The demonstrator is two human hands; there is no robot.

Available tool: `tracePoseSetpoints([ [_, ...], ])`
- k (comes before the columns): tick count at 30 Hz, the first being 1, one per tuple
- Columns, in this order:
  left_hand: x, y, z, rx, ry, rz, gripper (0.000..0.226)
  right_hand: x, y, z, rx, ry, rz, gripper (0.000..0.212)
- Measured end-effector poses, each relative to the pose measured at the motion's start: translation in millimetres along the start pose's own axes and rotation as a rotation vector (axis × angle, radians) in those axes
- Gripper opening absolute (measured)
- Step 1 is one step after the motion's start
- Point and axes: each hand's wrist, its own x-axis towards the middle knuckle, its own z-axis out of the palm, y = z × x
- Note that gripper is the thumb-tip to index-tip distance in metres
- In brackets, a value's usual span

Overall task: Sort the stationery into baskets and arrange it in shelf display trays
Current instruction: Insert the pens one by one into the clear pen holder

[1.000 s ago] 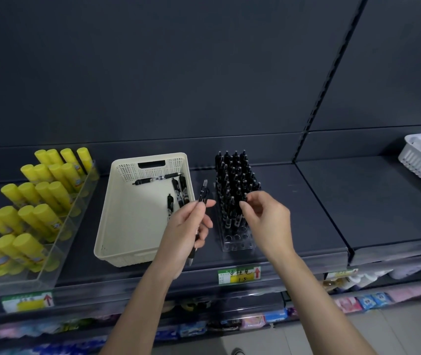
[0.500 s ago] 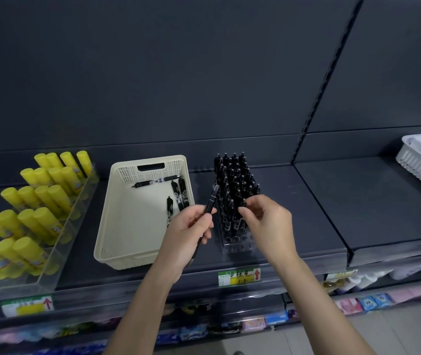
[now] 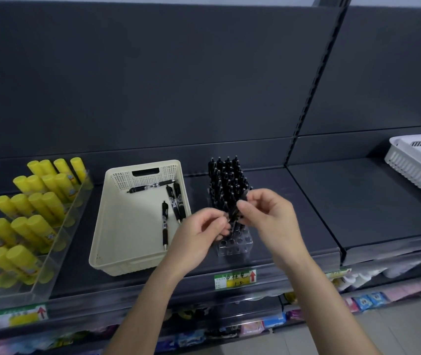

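Cream basket [image 3: 117, 216], black pens [image 3: 226, 180], yellow glue sticks [image 3: 37, 201], white basket [image 3: 419, 162], dark grey shelf [image 3: 358, 201]

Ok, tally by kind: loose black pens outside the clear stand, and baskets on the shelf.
Black pens lying in the cream basket: 4
Black pen pinched by left hand and right hand: 1
Baskets, the cream one and the white basket: 2
Total: 7

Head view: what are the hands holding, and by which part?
One black pen, tilted over the clear tray: the left hand pinches its lower end, the right hand its upper half.
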Motion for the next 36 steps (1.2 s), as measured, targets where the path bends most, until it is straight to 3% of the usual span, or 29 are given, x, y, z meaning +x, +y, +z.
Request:
tracePoseSetpoints([
  [2,2.9,-0.7,-10.6,0.188,0.114,0.052,0.014,2.2,-2.3,-5.5,0.021,0.087,-0.024,0.007],
  [5,5.5,-11.8,-38.1,0.502,0.25,0.116,0.016,8.3,-2.2,-16.5,-0.153,0.213,-0.104,0.01],
  [9,3.3,-44.1,-71.2,0.849,0.157,-0.06,0.019,15.0,5.4,-20.9,-0.353,0.26,-0.169,0.015],
  [12,2.1,-55.5,-75.7,0.818,0.061,-0.222,0.025,16.6,13.5,-18.3,-0.462,0.24,-0.194,0.012],
  [21,6.2,-62.4,-75.8,0.68,0.087,-0.297,0.022,20.5,39.7,-11.8,-0.64,0.128,-0.178,0.006],
  [28,6.7,-64.7,-77.1,0.6,0.075,-0.306,0.016,15.9,38.6,-13.8,-0.581,0.178,-0.163,0.016],
  [32,6.4,-64.5,-78.3,0.535,0.061,-0.301,0.013,8.0,22.6,-5.1,-0.532,0.259,-0.261,0.011],
  [36,10.1,-65.8,-84.3,0.523,0.046,-0.262,0.012,2.7,8.2,24.5,-0.486,0.134,-0.329,0.008],
])
